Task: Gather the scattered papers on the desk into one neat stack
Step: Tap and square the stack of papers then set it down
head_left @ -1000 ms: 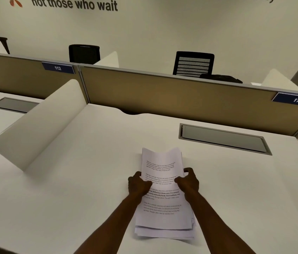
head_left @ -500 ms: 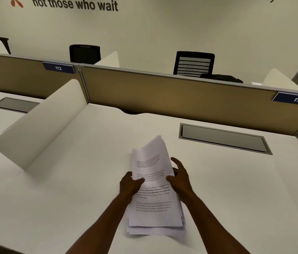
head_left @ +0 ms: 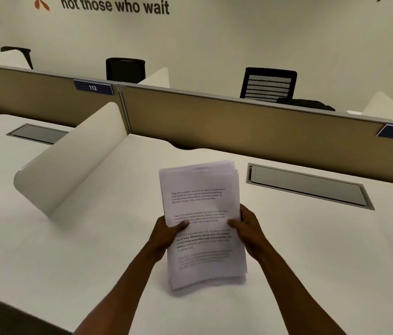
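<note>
1. Right now the papers (head_left: 202, 226) are held up off the desk (head_left: 311, 250), over its middle, tilted w/ the far edge raised toward the partition (head_left: 251, 122).
2. Left hand (head_left: 166, 234) is wrapped on the stack's left long edge, thumb laid across the top sheet, remaining fingers hidden underneath.
3. Right hand (head_left: 247, 228) is clamped on the right long edge, about mid-height, thumb on the printed face, fingers curled behind.
4. Sheets are seen fanned at the top right corner and stepped along the bottom edge, so the stack is judged not yet squared.
5. Handling: a light bundle, prob. thin printer paper; it is expected to be floppy if taken by one end, and the near edge is already seen sagging and blurred.
6. Sheets are likely slick against each other, so slip and fanning can be expected if the grip is loosened while tilted.
7. Best hold: both long edges at mid-length, as taken at present, w/ light pressure only; corners and edges are easily creased.
8. For squaring, a short edge could be tapped on the desk w/ the palms kept as side guides.
9. No loose sheets are seen elsewhere on the desk, so gathering is judged nearly done.
10. Nearby, a recessed cable hatch (head_left: 309, 186) is seen to the right and a curved white divider (head_left: 69, 165) to the left, both well apart from the stack.
</note>
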